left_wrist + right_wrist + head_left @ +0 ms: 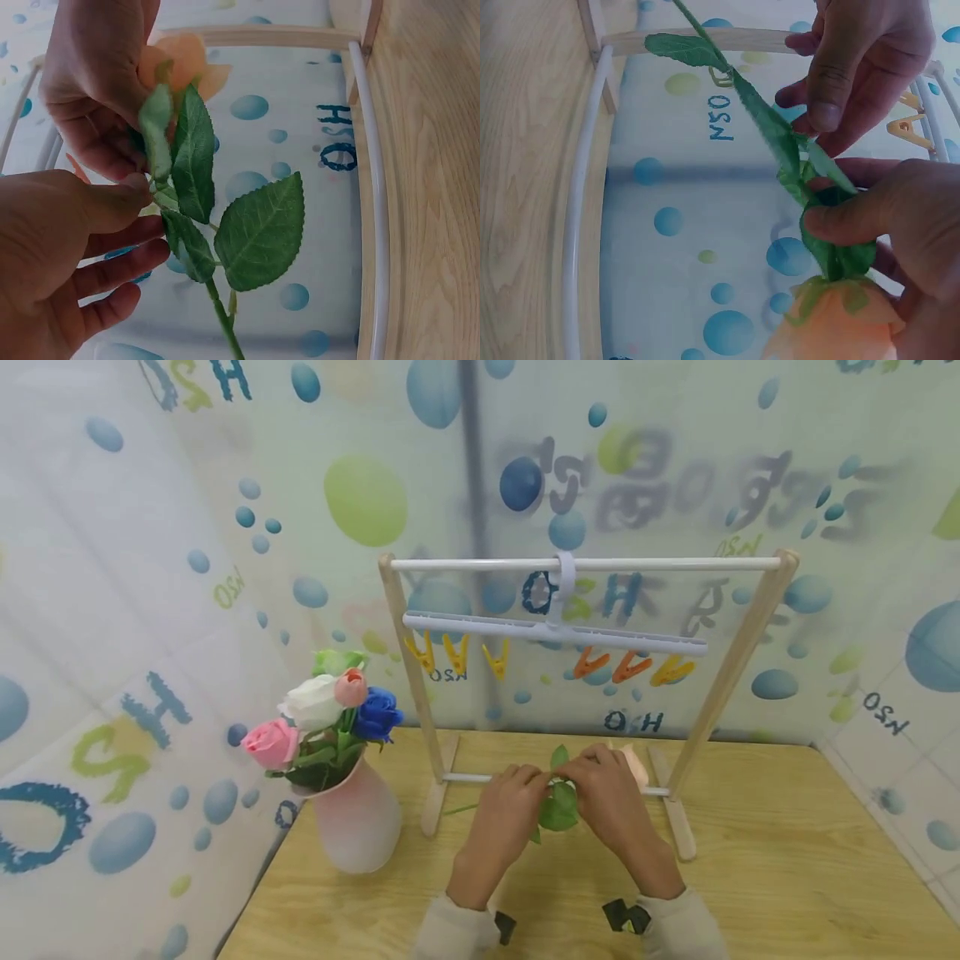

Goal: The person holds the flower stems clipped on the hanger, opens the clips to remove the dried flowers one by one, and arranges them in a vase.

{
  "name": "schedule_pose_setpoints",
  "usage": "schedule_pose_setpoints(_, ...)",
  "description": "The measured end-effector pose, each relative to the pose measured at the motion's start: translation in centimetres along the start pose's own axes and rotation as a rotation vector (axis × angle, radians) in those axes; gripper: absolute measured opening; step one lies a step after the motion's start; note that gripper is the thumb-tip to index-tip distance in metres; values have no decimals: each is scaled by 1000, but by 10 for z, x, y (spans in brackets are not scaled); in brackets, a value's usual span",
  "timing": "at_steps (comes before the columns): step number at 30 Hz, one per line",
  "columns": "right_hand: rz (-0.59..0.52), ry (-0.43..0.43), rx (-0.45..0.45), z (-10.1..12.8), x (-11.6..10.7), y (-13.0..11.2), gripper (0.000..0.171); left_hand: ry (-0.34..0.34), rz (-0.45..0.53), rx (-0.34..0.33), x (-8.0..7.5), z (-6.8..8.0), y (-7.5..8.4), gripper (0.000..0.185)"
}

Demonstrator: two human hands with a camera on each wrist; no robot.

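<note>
An artificial peach rose (pixel 636 766) with a green stem and leaves is held between both hands above the table, its stem reaching left. My right hand (pixel 611 793) grips it just below the bloom (pixel 840 322), thumb laid over a leaf there. Thumb and index finger of my left hand (pixel 508 814) pinch at the leaves farther down, the other fingers loosely bent. Broad leaves (pixel 259 232) hang along the stem in the left wrist view. In the head view, the hands hide part of the stem.
Behind the hands stands a wooden rack (pixel 731 677) bearing a white hanger (pixel 555 628) with yellow clips (pixel 455 653) and orange clips (pixel 630 668). Left of it, a pink-white vase (pixel 358 818) holds several roses, including a blue rose (pixel 377 717). A patterned curtain (pixel 367 502) surrounds the table.
</note>
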State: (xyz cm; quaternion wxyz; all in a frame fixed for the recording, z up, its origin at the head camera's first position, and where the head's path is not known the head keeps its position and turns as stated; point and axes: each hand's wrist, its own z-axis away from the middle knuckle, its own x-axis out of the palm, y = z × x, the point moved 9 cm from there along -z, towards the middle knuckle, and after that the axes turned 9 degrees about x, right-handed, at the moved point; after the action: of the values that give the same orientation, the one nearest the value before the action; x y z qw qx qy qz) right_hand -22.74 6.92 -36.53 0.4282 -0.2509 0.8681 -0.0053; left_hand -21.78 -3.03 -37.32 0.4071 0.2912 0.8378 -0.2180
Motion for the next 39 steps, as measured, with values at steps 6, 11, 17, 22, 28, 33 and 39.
schedule_pose_setpoints(6, 2, 50, -99, -1, -8, -9, 38, 10, 23, -52, 2, 0, -6, 15)
schedule_pose_setpoints(11, -2, 69, -154, -2, -12, -13, 41, -13, 55, -94, 4, 2, -8, 10)
schedule_pose_setpoints(17, -37, 116, -166, -2, -15, -15, 38, -18, 76, -139, 0, 3, -11, 7)
schedule_pose_setpoints(22, -62, 235, -114, -1, -24, -4, 31, -14, 42, -174, -5, 5, -17, 6)
schedule_pose_setpoints(28, -92, 313, -7, -1, -34, 22, 31, 39, 23, -216, -14, 10, -29, 6)
schedule_pose_setpoints(33, -109, 335, 60, 3, -43, 40, 31, 128, 56, -232, -23, 12, -36, 6)
schedule_pose_setpoints(39, -135, 370, 189, 11, -51, 66, 24, 309, 81, -220, -48, 13, -39, 6)
